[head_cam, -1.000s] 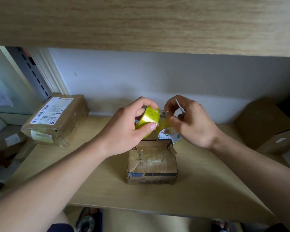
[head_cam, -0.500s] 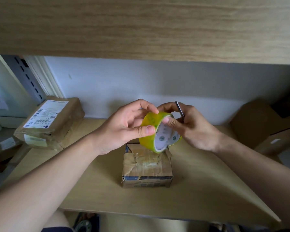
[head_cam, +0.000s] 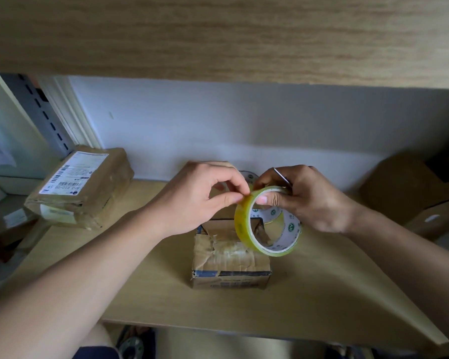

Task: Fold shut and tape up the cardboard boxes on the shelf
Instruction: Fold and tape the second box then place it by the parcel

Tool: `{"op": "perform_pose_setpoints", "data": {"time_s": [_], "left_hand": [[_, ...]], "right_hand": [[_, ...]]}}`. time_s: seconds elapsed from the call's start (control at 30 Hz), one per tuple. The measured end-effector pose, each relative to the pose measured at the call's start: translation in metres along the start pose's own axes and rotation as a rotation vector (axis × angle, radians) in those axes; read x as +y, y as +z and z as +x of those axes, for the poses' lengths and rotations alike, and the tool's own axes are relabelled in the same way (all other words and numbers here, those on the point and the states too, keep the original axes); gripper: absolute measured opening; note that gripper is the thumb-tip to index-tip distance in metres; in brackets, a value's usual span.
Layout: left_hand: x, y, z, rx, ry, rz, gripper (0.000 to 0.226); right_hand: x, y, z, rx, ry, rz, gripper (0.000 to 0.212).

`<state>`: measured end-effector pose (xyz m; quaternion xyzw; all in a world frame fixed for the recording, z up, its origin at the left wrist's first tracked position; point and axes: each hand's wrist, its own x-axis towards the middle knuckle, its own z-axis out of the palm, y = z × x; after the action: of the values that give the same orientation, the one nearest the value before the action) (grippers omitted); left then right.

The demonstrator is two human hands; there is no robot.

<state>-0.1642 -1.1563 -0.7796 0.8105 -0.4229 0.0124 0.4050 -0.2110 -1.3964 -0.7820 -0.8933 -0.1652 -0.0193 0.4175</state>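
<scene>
Nearest to the camera, two bare forearms come in from the lower corners and meet above the middle of a light wooden shelf (head_cam: 322,301). Under the front edge of the shelf some dark things on the floor are blurred, and I cannot tell what they are. A small cardboard box (head_cam: 230,263) stands on the shelf near its front, in the middle; its top flaps are folded down and covered with wrinkled clear tape, and a dark blue stripe runs along the top of its front side. Just above the back right part of this box a roll of yellowish clear tape (head_cam: 243,224) is held in the air, with its white inner ring turned to the camera. The right hand (head_cam: 314,200) grasps the roll at its top, the thumb lying inside the ring and the other fingers curled behind it; a thin metal thing sticks up between these fingers, too small to name. The left hand (head_cam: 200,195) pinches the top edge of the roll with thumb and forefinger. Farther back on the left, a taped brown parcel (head_cam: 86,187) with a white label lies near the wall. On the far right another cardboard box (head_cam: 410,195) stands in shadow. Behind everything is a white wall (head_cam: 244,125), and an upper wooden board (head_cam: 218,35) covers the top of the view.
</scene>
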Motion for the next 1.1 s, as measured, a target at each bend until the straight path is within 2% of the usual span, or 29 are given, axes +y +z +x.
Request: {"op": "perform_pose_setpoints", "data": {"time_s": [0.37, 0.6, 0.73, 0.83, 0.9, 1.0, 1.1], "left_hand": [[0.009, -0.004, -0.001, -0.033, 0.074, 0.135, 0.007], [0.018, -0.002, -0.005, -0.115, 0.157, 0.251, 0.008], [0.023, 0.0, -0.007, -0.154, 0.164, 0.271, 0.01], [0.024, 0.001, -0.01, -0.11, 0.177, 0.251, 0.011], [0.025, 0.002, -0.014, -0.038, 0.172, 0.163, 0.007], [0.026, 0.002, -0.015, 0.101, 0.14, 0.058, 0.003], [0.021, 0.006, -0.011, 0.118, 0.063, 0.074, 0.025]], "right_hand": [[-0.002, -0.001, 0.001, -0.018, 0.019, 0.067, 0.031], [0.0, 0.001, 0.001, -0.039, 0.021, 0.044, 0.024], [-0.001, -0.001, 0.001, -0.074, 0.044, 0.033, 0.027], [0.002, -0.006, 0.003, -0.021, 0.056, 0.03, 0.019], [0.003, -0.014, 0.003, 0.054, 0.072, 0.053, 0.022], [0.002, -0.024, 0.0, 0.063, 0.055, 0.105, 0.026], [-0.001, -0.019, -0.001, 0.026, 0.042, 0.111, 0.029]]}}
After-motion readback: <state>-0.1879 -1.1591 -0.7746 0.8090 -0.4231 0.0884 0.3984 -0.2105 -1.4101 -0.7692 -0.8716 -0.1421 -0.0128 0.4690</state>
